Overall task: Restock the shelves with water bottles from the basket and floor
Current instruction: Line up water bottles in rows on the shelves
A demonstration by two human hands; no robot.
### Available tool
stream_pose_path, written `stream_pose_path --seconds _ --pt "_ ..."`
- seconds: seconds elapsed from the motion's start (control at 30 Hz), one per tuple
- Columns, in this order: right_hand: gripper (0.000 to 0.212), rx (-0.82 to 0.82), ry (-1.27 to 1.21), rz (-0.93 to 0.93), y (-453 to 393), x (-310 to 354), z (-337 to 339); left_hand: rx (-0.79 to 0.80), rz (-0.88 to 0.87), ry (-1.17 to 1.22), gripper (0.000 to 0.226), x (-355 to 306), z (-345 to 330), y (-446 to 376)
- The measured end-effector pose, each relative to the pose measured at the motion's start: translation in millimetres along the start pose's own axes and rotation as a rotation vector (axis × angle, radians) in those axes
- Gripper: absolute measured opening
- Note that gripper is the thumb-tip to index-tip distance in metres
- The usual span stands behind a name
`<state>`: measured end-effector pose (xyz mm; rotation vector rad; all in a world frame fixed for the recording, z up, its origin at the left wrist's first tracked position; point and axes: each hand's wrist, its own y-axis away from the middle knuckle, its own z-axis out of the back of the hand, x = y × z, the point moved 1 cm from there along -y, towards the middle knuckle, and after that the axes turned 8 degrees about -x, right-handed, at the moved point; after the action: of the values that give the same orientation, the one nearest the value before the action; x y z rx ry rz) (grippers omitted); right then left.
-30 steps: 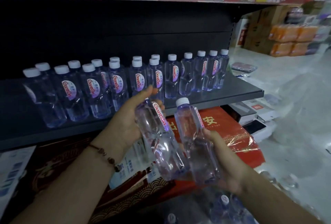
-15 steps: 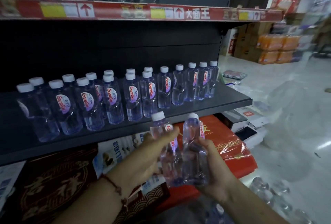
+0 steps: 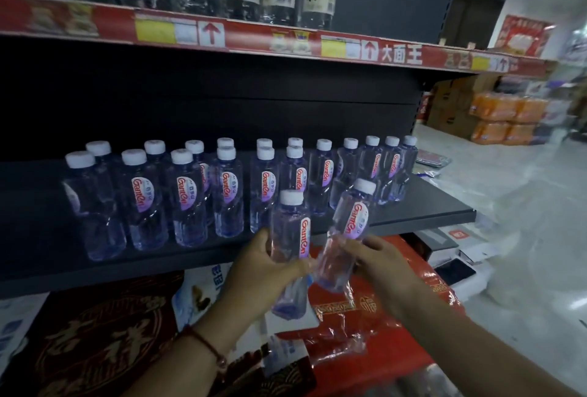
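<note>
Two water bottles are in your grasp, one per hand: your left hand (image 3: 254, 266) wraps its fingers round the upright bottle (image 3: 290, 250), and your right hand (image 3: 378, 260) grips the tilted bottle (image 3: 347, 234), whose cap leans to the right. Both are held just in front of the black shelf (image 3: 422, 212), below its front edge, where rows of matching bottles (image 3: 228, 193) stand upright.
</note>
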<state>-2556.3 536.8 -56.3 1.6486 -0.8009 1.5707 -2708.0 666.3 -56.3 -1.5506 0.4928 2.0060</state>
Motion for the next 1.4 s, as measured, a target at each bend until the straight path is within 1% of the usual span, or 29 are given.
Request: stream_pose_path --seconds 0.1,0.2,0.27,0.37,0.6,0.77,0.83,0.97,1.0,1.07,1.1,1.17,1.2,1.23,1.3,1.4 --pt "0.045 -0.022 0.121 0.129 -39.6 18.1 -10.7 -0.026 -0.015 0.06 0.041 -2.9 5.5 -9.9" --pt "0.028 -0.076 0.164 0.184 -81.1 21.7 -20.7 -0.015 -0.036 0.087 0.039 -3.3 8.0 -18.7" --pt "0.022 -0.127 0.178 0.182 -101.1 15.6 -26.5 0.0 -0.039 0.099 0.037 -3.2 8.1 -21.2" --pt "0.023 -0.17 0.268 0.25 -118.2 4.5 -32.8 0.008 -0.034 0.12 0.034 -3.2 7.9 -24.1" --pt "0.031 -0.115 0.326 0.36 -135.2 -5.8 -48.9 -0.018 0.003 0.162 0.033 -3.5 -0.5 -31.5" --pt "0.026 -0.049 0.306 0.349 -143.9 -8.5 -55.3 -0.02 0.03 0.184 0.035 -4.2 -10.7 -36.0" --pt "0.03 -0.023 0.309 0.333 -143.9 -7.0 -53.5 -0.017 0.028 0.169 0.035 -3.7 -15.0 -36.5" --pt "0.049 -0.002 0.308 0.259 -126.8 2.0 -45.9 -0.025 0.027 0.155 0.038 -2.9 -20.3 -36.2" --pt "0.05 -0.012 0.3 0.254 -115.7 2.6 -41.2 -0.026 0.032 0.155 0.038 -2.9 -21.6 -35.9" --pt "0.045 0.007 0.261 0.237 -84.3 -0.9 -29.9 -0.029 0.038 0.161 0.037 -3.3 -23.3 -35.0" --pt "0.039 0.047 0.233 0.204 -67.9 -5.1 -23.4 -0.026 0.037 0.158 0.037 -3.0 -24.4 -35.0" --pt "0.031 0.211 0.164 0.091 -37.4 -21.0 -13.9 -0.013 0.043 0.153 0.038 -1.1 -27.6 -33.4" --pt "0.031 0.3 0.116 0.036 -26.2 -31.3 -10.7 -0.007 0.049 0.156 0.039 0.3 -29.9 -32.9" --pt "0.034 0.344 0.075 -0.012 -13.6 -40.4 -5.6 0.006 0.059 0.147 0.038 0.3 -35.2 -30.3" --pt "0.04 0.326 0.04 -0.05 4.1 -51.8 -3.2 0.036 0.073 0.122 0.037 2.1 -39.4 -26.5" --pt "0.033 0.272 0.075 0.022 15.7 -53.9 1.4 0.092 0.067 0.079 0.036 5.4 -47.2 -17.7"
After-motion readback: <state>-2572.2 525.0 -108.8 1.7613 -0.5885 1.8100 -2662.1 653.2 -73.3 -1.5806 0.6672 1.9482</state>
